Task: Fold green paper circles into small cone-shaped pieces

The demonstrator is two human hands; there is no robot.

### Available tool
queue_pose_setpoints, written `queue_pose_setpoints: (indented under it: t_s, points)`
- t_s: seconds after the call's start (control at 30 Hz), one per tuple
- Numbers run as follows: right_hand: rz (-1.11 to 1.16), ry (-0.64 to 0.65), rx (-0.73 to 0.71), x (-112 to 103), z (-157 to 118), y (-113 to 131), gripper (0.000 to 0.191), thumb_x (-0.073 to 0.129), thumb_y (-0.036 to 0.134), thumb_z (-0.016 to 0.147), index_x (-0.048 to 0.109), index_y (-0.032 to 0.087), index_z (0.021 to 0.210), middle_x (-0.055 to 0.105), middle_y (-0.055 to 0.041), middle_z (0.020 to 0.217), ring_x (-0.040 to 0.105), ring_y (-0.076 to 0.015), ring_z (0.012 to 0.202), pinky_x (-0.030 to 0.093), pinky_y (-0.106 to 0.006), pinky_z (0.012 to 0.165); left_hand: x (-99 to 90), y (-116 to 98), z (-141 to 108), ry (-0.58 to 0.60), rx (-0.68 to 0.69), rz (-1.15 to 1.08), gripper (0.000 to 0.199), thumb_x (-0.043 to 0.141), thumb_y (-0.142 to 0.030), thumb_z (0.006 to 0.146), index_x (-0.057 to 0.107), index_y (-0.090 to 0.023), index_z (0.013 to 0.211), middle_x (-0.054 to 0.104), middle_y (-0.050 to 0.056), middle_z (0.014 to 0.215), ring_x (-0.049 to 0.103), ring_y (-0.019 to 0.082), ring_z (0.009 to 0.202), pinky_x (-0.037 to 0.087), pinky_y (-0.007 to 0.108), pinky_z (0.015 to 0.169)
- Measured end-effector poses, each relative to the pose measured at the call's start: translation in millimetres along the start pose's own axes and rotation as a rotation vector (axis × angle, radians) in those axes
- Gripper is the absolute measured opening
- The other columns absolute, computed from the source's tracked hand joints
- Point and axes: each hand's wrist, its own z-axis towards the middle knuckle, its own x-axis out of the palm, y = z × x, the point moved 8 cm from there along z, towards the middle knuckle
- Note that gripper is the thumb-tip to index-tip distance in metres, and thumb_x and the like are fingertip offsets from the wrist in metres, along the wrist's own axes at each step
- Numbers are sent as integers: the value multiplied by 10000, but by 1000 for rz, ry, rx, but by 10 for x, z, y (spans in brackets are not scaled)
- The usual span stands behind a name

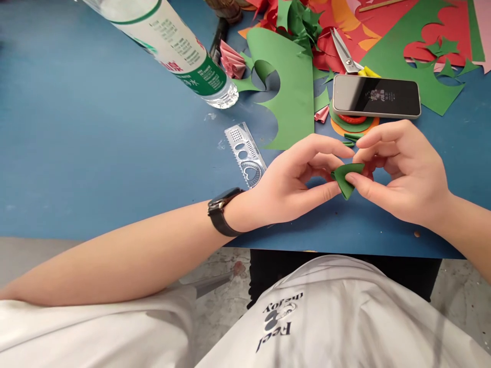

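Between my two hands is a small folded piece of green paper (347, 179), held above the front edge of the blue table. My left hand (295, 174), with a black watch on the wrist, pinches its left side with thumb and fingers. My right hand (402, 168) grips the other side, its thumb lying across the paper. Just beyond my fingertips lie small folded green paper pieces (353, 137), partly hidden. A clear plastic ruler (245, 153) with cut-out shapes rests beside my left hand.
A smartphone (378, 97) lies over round paper pieces behind my hands. Yellow-handled scissors (345, 53) sit beyond it among red, orange and green paper scraps. A cut green sheet (293, 97) is left of the phone. A water bottle (180, 51) appears at upper left.
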Motion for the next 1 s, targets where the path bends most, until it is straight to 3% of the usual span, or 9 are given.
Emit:
queue_pose_setpoints:
  t_s: [0.17,0.33,0.53,0.6,0.8,1.0]
  points:
    - [-7,-87,-5,-92,-5,21,294,815,132,859,593,263,1001,710,49,881,722,-128,786,631,-282,667,-12,-211,-11,-21,225,330,136,792,-212,930,783,-274,1052,807,86,1118,779,214,967,657,352,869]
    - [6,-49,-43,-107,-7,40,243,737,73,876,623,251,997,724,-4,958,724,-161,880,617,-328,710,-69,-398,-24,-89,407,459,184,860,-135,872,804,-261,993,850,66,1038,786,241,1032,642,410,968]
    - [-285,83,-316,-53,13,242,205,704,72,870,644,261,919,763,-47,1000,736,-190,915,611,-371,736,-143,-293,-31,-140,270,282,129,833,-186,918,839,-299,978,859,40,1042,811,225,931,669,382,855]
    - [-300,96,-337,-64,29,263,206,714,72,884,655,267,910,771,-35,976,746,-187,893,617,-374,730,-155,-258,-33,-157,226,270,67,817,-232,933,839,-294,938,853,49,1033,800,215,912,663,365,818]
    - [-154,7,-198,-114,34,213,249,708,44,868,680,266,979,779,-15,914,717,-171,820,590,-339,622,-58,-313,-35,-53,288,362,137,855,-203,873,816,-295,966,799,54,894,756,227,837,624,409,830]
    - [23,-8,19,-86,5,72,216,742,74,866,706,256,978,780,-1,933,713,-164,829,593,-344,641,-20,-420,-72,-40,390,489,242,862,-192,854,795,-316,1051,804,57,972,759,227,850,625,406,836]
